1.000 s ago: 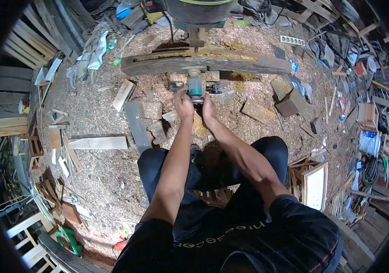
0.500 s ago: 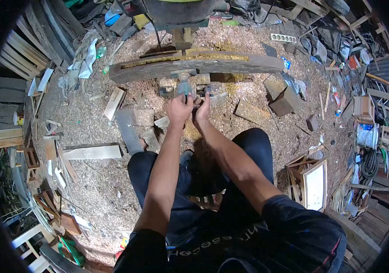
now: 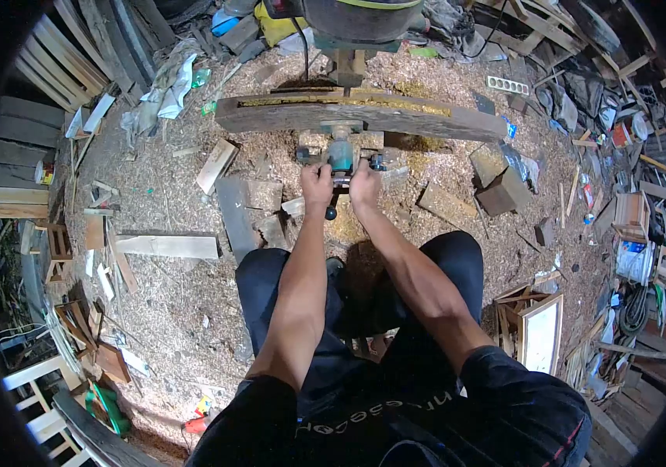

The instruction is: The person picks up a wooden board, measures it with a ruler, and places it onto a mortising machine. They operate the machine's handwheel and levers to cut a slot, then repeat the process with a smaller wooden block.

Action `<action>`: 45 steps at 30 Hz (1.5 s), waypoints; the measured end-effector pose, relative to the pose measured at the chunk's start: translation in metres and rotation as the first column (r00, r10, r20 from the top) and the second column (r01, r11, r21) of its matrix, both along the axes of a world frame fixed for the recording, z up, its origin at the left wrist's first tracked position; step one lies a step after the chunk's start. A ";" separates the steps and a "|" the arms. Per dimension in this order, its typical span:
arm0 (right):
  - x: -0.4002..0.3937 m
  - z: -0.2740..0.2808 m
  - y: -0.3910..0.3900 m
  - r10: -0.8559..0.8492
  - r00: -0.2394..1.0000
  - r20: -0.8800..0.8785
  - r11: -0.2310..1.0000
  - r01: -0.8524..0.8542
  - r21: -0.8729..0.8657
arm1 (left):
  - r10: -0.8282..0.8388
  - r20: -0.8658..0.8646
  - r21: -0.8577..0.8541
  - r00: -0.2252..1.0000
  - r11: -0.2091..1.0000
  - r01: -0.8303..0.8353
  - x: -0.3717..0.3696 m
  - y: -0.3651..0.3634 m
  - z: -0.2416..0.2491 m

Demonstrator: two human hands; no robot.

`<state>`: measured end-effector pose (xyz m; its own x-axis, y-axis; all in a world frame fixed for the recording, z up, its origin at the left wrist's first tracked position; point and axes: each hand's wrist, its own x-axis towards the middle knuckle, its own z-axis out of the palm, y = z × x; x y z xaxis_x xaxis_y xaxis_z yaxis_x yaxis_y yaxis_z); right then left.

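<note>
A teal tool [image 3: 340,155] with a metal front end stands upright in the middle of the view, against the near side of a long, slightly curved wooden beam [image 3: 278,116]. My left hand [image 3: 317,187] is closed at its left side, with the fingers curled forward. On the opposite side my right hand [image 3: 364,186] is closed too, thumb towards the tool. Dark metal parts show between my hands, and a black ball knob [image 3: 331,212] hangs just below them. What lies inside my fingers is mostly hidden.
Wood shavings cover the floor. Wood blocks [image 3: 496,191] lie to the right, and a pale board [image 3: 168,246] and a grey plank [image 3: 232,219] to the left. A framed wooden piece [image 3: 539,333] stands by my right knee. Beyond the beam is a dark machine housing [image 3: 364,19].
My hands have moved apart, from close together in front of the teal tool to one on each side. The black ball knob now shows between my forearms. The whole view has shifted slightly.
</note>
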<state>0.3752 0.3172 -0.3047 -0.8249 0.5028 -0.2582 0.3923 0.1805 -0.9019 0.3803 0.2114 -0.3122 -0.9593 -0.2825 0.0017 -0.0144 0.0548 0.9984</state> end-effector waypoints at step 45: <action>0.013 -0.067 0.014 0.048 0.957 -0.286 0.920 -0.154 -0.360 | 0.270 0.196 -0.617 0.943 0.781 -0.095 0.004 0.036 0.058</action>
<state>0.3880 0.3309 -0.3716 -0.9303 0.3229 -0.1740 0.1256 -0.1653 -0.9782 0.3841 0.2471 -0.2538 -0.8778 -0.4789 -0.0127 -0.3383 0.6008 0.7243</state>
